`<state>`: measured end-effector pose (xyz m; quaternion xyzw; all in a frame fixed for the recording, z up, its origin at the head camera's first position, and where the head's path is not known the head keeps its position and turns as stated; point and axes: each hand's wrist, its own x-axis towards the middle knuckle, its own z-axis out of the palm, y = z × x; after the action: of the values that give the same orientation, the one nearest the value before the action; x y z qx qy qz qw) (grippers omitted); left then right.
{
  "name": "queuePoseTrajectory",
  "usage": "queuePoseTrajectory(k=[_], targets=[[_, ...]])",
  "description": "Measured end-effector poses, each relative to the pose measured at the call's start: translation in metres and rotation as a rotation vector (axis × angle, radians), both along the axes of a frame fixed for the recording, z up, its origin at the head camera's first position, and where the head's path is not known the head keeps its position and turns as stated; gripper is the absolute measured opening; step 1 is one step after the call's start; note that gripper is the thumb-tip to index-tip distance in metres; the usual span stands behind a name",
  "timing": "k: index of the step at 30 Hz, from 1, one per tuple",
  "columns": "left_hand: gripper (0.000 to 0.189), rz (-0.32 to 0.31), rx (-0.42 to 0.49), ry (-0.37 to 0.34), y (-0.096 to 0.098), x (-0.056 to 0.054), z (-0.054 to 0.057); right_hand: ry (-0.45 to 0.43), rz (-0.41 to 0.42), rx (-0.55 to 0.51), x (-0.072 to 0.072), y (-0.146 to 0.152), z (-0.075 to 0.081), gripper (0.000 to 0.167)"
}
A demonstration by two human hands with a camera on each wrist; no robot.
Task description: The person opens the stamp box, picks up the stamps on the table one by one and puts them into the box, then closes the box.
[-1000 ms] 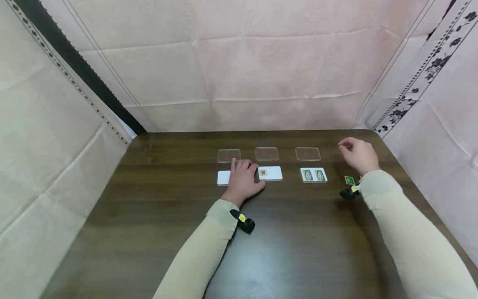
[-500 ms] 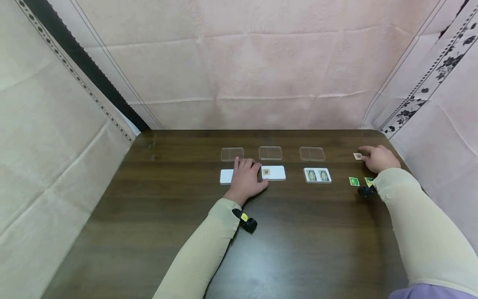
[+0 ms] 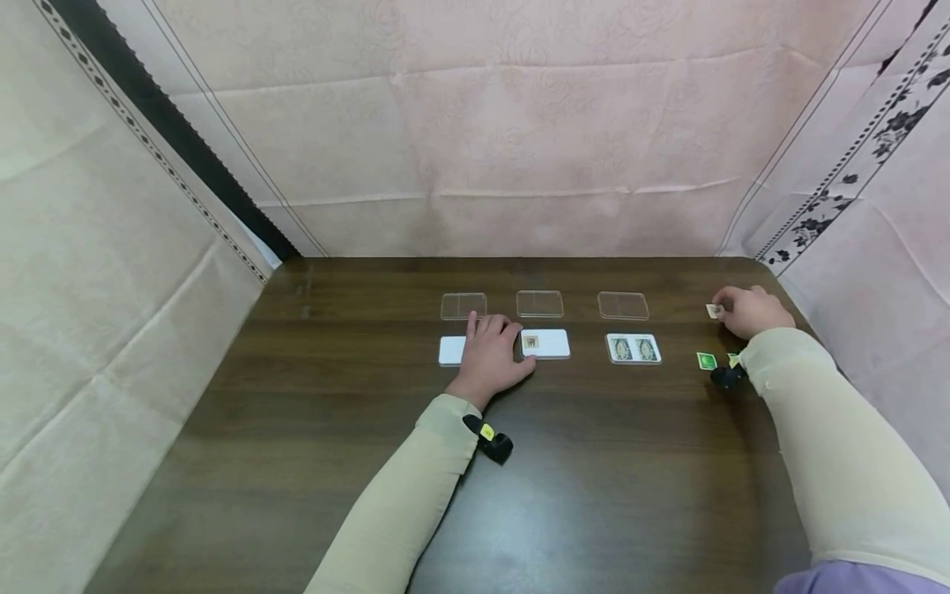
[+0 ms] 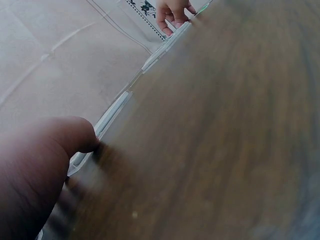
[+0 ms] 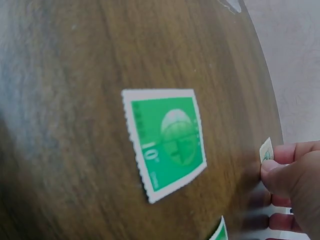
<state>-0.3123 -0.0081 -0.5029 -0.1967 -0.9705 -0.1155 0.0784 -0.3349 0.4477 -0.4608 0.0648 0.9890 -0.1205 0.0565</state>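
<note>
Pinches a pale stamp (image 3: 714,311) with the right hand (image 3: 755,313), thumb and forefinger closed narrowly on it, at the far right of the table (image 3: 297,412). Holds it by the right end, leaving the free end pointing left. Shows the visible part broader from left to right than from near to far; cannot tell the full long axis, with fingers over one end. Has a left green stamp (image 3: 707,361) on the near side of it, and just right of that a right green stamp (image 3: 733,359), partly hidden by the wrist.

Rests the left hand (image 3: 490,355) over the right part of the left white case (image 3: 449,352), fingers spread and pointing far, thumb set wide at the near left corner of the middle white case (image 3: 552,344). Cannot tell whether thumb and case touch.

Shows one square-looking stamp (image 3: 530,341) on the left end of the middle white case, and two oval-marked stamps (image 3: 622,351) side by side on the right white case (image 3: 634,351). Has three clear cases (image 3: 540,304) in a row beyond, long axes running left to right.
</note>
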Motion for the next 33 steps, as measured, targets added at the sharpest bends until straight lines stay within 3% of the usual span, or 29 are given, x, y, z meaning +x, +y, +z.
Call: queuePoseTrajectory(k=[12, 23, 33], targets=[[0.058, 0.002, -0.007, -0.006, 0.0, 0.0, 0.001, 0.196, 0.086, -0.07, 0.008, 0.005, -0.01, 0.023], [0.058, 0.0, -0.006, -0.003, 0.0, 0.0, 0.001, 0.272, 0.095, -0.124, 0.015, 0.009, -0.017, 0.018], [0.058, -0.002, -0.003, -0.012, 0.0, 0.001, 0.002, 0.271, 0.097, -0.229, 0.018, 0.011, -0.022, 0.023]])
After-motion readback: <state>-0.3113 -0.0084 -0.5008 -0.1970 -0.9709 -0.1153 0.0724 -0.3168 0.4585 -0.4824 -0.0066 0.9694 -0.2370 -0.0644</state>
